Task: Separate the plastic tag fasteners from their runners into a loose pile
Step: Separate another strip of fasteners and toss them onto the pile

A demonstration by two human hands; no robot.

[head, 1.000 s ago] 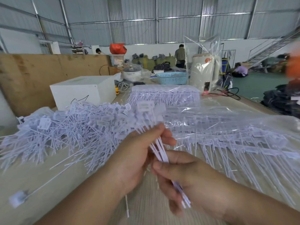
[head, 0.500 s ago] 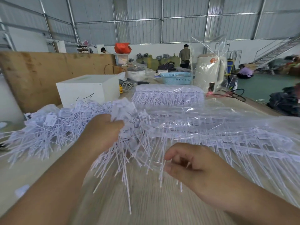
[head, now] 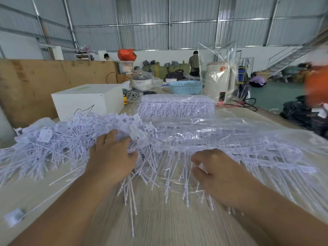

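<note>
A loose pile of white tag fasteners (head: 53,142) spreads across the left of the table. My left hand (head: 110,157) rests palm down on the pile's right edge with fingers spread. To the right lies a clear plastic bag of fasteners on their runners (head: 248,142), stems pointing toward me. My right hand (head: 218,173) has its fingers curled at the bag's near edge and pinches a few white stems. A second sealed pack of fasteners (head: 177,105) lies farther back. One single fastener (head: 14,217) lies apart at the near left.
A white box (head: 85,100) stands behind the pile, with a plywood board (head: 44,80) beyond it. A blue basket (head: 184,87), a cooker pot (head: 142,80), a bagged white appliance (head: 218,82) and cables (head: 246,103) crowd the far end. People work in the hall behind.
My left hand carried a bunch of fasteners left to the loose pile, let them go and now lies flat on it. My right hand released the bunch and moved right to the bag's stems.
</note>
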